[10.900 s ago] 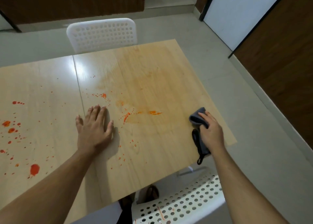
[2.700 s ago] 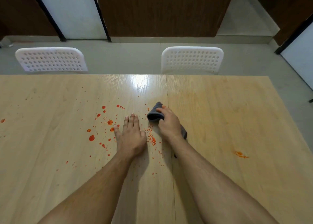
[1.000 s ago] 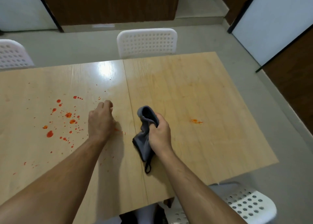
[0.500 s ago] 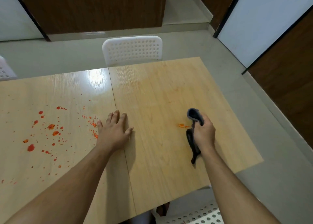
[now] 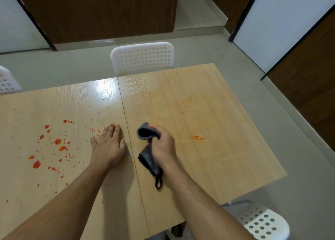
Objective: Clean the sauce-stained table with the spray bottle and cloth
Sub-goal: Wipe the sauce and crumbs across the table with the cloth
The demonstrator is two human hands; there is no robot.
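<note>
There is a single view, from a camera worn on the person's head. It looks forward and steeply down onto the wooden worktop from above its near edge, close enough that both forearms enter from the bottom of the frame and reach toward its middle. The left hand and right hand sit near the centre of the picture. The wide-angle lens bends the worktop's edges and takes in the white chair at the far side, another chair at the lower right, the floor, and the walls beyond. No second view overlaps with it.
</note>
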